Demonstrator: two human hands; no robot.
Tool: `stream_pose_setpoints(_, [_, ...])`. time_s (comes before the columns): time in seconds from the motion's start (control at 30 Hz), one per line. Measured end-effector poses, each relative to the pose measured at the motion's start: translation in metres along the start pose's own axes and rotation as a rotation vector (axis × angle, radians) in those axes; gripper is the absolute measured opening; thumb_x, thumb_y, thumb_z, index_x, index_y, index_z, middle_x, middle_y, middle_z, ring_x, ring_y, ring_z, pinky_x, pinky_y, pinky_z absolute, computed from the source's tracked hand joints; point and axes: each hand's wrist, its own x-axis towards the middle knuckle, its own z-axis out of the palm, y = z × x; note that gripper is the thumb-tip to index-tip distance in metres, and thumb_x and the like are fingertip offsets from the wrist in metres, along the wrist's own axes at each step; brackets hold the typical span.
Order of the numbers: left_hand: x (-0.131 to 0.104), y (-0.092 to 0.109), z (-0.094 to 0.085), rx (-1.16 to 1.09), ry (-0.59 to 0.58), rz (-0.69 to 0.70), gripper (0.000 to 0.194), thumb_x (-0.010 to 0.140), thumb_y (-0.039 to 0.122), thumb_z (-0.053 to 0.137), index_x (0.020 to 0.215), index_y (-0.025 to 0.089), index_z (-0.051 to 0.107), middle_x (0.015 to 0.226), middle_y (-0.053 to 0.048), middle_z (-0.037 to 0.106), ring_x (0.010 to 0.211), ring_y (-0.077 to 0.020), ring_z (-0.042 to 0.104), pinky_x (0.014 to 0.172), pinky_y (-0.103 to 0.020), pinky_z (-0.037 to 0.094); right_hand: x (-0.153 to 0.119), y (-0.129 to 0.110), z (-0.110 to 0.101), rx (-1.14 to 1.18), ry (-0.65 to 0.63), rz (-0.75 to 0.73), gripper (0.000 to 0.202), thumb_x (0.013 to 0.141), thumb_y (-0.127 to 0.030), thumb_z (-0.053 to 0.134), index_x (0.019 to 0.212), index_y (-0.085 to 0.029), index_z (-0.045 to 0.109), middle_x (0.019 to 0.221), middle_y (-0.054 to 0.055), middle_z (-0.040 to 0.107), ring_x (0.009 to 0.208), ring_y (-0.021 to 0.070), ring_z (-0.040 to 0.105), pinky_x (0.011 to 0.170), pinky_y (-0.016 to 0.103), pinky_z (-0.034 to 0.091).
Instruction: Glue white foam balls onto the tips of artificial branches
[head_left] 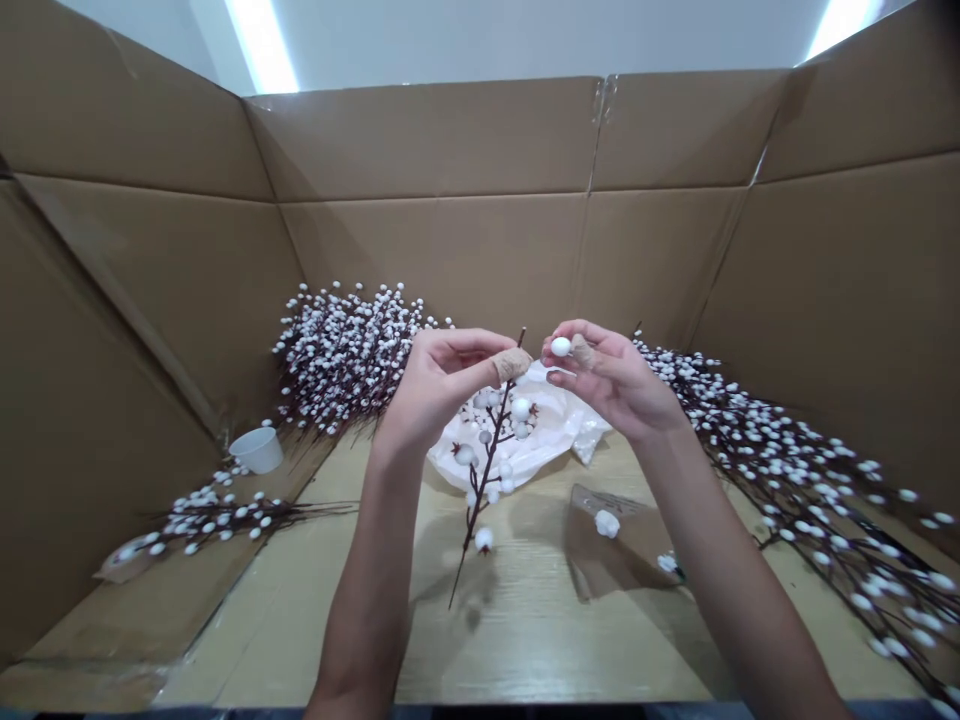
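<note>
Between the thumb and fingers of my left hand (457,385) is an artificial berry stem (486,470), dark brown with white berries along its side twigs. It hangs tilted, its thin end pointing down toward the table. My right hand (611,375) pinches a single white berry (560,347), a short way to the right of the stem's upper tip. Berry and stem are apart. Both thumbs have tan tape wrapped around them. Behind the stem lies a white plastic bag (555,420) with loose white berries on it, partly hidden by my left hand.
A big pile of berry stems (345,350) stands at the back left, and another pile (795,460) runs along the right. A white cup (257,450), a small bunch (225,515) and a tape roll (126,562) lie left. Cardboard walls (435,240) surround the table.
</note>
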Motion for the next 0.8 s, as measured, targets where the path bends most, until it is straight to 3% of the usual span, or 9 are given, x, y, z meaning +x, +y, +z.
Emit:
stream_pose_setpoints(0.23, [-0.003, 0.005, 0.009, -0.019, -0.087, -0.039, 0.008, 0.069, 0.025, 0.075, 0.073, 0.019, 0.075, 0.074, -0.004, 0.072, 0.069, -0.0139, 0.064, 0.064, -0.024, 0.053, -0.005, -0.009, 0.008, -0.152, 0.125, -0.135, 0.032, 0.069, -0.033, 0.078, 0.097, -0.022, 0.068, 0.091, 0.003, 0.072, 0.080, 0.0146, 0.068, 0.082, 0.031, 0.057])
stream_pose_setpoints(0.43, [-0.002, 0.006, 0.014, -0.001, -0.128, -0.035, 0.006, 0.069, 0.023, 0.073, 0.073, 0.019, 0.075, 0.074, -0.004, 0.071, 0.069, -0.0138, 0.063, 0.063, -0.024, 0.052, -0.008, -0.012, 0.015, -0.210, 0.076, -0.202, 0.020, 0.070, -0.031, 0.077, 0.086, -0.022, 0.070, 0.087, 0.002, 0.072, 0.081, 0.0155, 0.069, 0.077, 0.032, 0.060])
stream_pose_setpoints(0.8, [-0.003, 0.007, 0.018, -0.050, -0.154, -0.025, 0.005, 0.067, 0.016, 0.074, 0.070, 0.019, 0.076, 0.071, -0.003, 0.067, 0.067, -0.0124, 0.060, 0.061, -0.024, 0.050, -0.010, -0.017, 0.010, -0.283, 0.047, -0.219, 0.018, 0.072, -0.029, 0.076, 0.087, -0.022, 0.070, 0.091, 0.002, 0.073, 0.080, 0.0163, 0.070, 0.072, 0.031, 0.061])
